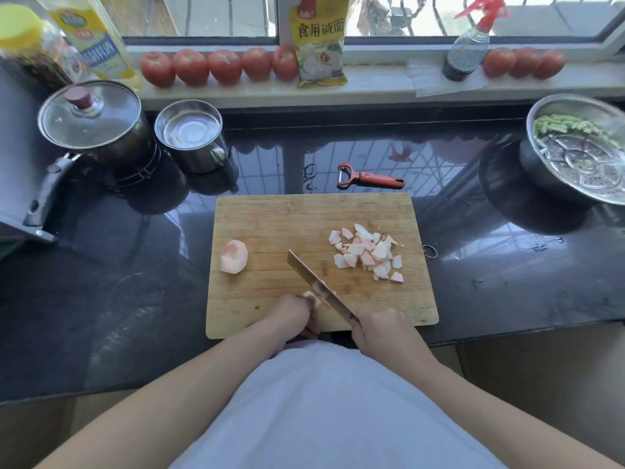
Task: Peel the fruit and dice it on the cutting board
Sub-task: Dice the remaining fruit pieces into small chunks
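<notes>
A wooden cutting board (270, 214) lies on the dark counter in front of me. On its left side rests a peeled pinkish fruit chunk (233, 256). A heap of diced fruit pieces (368, 252) sits on its right side. At the board's near edge my left hand (293, 314) holds a small fruit piece (311, 297) against the wood. My right hand (378, 328) grips the handle of a knife (313, 282); its blade slants away to the left and touches the held piece.
A red peeler (370, 179) lies just behind the board. A lidded pot (91, 120) and a steel cup (191, 133) stand at the back left. A steel basin with green vegetables (575, 147) is at the right. Tomatoes (220, 66) line the windowsill.
</notes>
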Demonstrator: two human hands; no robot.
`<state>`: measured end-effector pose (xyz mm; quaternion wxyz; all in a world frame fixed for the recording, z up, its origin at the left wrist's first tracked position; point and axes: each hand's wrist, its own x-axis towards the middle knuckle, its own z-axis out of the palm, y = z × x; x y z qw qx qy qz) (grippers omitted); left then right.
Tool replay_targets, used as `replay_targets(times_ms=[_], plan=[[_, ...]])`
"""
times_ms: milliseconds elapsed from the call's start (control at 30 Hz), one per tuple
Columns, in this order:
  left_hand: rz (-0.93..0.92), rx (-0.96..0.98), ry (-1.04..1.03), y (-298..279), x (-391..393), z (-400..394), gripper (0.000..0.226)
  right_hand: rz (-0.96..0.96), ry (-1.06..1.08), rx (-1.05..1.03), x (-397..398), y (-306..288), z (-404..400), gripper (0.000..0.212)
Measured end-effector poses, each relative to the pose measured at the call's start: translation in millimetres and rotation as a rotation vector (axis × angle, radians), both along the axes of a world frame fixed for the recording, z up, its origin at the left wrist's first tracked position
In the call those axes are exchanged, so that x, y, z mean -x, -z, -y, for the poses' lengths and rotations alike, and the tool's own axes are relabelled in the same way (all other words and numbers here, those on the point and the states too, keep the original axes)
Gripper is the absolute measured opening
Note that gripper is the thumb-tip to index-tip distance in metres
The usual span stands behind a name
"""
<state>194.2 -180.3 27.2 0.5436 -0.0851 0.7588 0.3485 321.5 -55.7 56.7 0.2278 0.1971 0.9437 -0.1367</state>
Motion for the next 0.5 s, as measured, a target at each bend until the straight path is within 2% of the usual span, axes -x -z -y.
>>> replay_targets(times_ms=[133, 333, 500], plan=[[0.009, -0.042, -0.010, 0.9, -0.1, -2.0, 0.039, 0.043, -0.005, 0.029, -8.5, -1.9, 0.4, 0.016], [0.001, -0.007, 0.001, 4.6, 0.7, -1.4, 0.038, 0.067, 0.040, 0.042, -12.4, -3.9, -2.8, 0.017], [0.005, 0.016, 0.009, 10.3, 3.1, -3.3, 0.041, 0.121, 0.053, 0.029, -14.2, 0.5, -4.5, 0.023]])
